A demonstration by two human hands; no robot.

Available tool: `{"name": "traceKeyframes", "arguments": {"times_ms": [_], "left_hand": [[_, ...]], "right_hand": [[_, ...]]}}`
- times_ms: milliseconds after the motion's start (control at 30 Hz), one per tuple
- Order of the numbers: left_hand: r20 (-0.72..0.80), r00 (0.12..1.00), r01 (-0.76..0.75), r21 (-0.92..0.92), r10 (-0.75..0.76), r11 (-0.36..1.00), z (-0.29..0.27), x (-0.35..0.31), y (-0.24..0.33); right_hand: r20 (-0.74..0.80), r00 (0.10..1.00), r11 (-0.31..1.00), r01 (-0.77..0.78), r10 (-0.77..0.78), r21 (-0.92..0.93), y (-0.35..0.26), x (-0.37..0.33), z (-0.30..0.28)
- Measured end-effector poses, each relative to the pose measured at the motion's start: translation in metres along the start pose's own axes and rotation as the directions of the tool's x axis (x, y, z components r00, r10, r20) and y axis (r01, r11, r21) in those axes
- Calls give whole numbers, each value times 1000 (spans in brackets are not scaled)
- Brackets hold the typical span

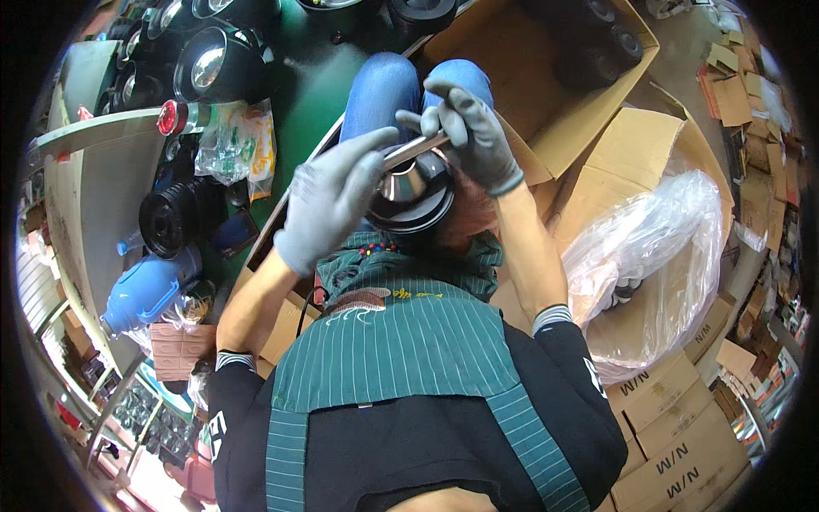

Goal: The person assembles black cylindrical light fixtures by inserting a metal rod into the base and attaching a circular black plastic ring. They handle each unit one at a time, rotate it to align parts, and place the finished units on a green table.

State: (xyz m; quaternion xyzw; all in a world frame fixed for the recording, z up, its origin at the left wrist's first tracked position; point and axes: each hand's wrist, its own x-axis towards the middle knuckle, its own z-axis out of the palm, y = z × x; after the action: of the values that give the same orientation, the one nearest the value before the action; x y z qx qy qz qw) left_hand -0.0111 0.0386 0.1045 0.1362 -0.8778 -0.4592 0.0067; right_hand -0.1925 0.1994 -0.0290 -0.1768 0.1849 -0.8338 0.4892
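A thin, shiny metal piece (416,149), seen nearly edge-on, spans the gap between my two grey-gloved hands above my lap. At its left end, my left hand (331,200) holds it between thumb and fairly straight fingers. The fingers of my right hand (476,135) pinch its other end, with some fingers lifted off it. Just below the piece, a black round lamp housing (414,218) with a mirror-like reflector (403,183) rests at my knees, partly covered by my left hand. The exact form of the metal piece is hard to make out.
Several black housings (209,68) stand on the green tabletop (307,107), near a clear plastic bag (226,149). A blue jug (149,290) is at the left. To the right are an open carton (589,141) holding black parts, a plastic-lined carton (657,273) and stacked boxes (674,465).
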Motion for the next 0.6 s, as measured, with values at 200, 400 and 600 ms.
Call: {"name": "traceKeyframes", "arguments": {"times_ms": [200, 400, 600], "left_hand": [[-144, 990, 22, 99, -7, 995, 25, -13, 22], [-34, 978, -207, -160, 204, 965, 7, 33, -46], [474, 880, 299, -521, -21, 800, 25, 107, -56]], "right_hand": [[62, 994, 806, 112, -94, -581, 20, -13, -37], [92, 995, 916, 67, -33, -395, -23, -60, 61], [396, 877, 293, 317, 272, -902, -46, -50, 118]]}}
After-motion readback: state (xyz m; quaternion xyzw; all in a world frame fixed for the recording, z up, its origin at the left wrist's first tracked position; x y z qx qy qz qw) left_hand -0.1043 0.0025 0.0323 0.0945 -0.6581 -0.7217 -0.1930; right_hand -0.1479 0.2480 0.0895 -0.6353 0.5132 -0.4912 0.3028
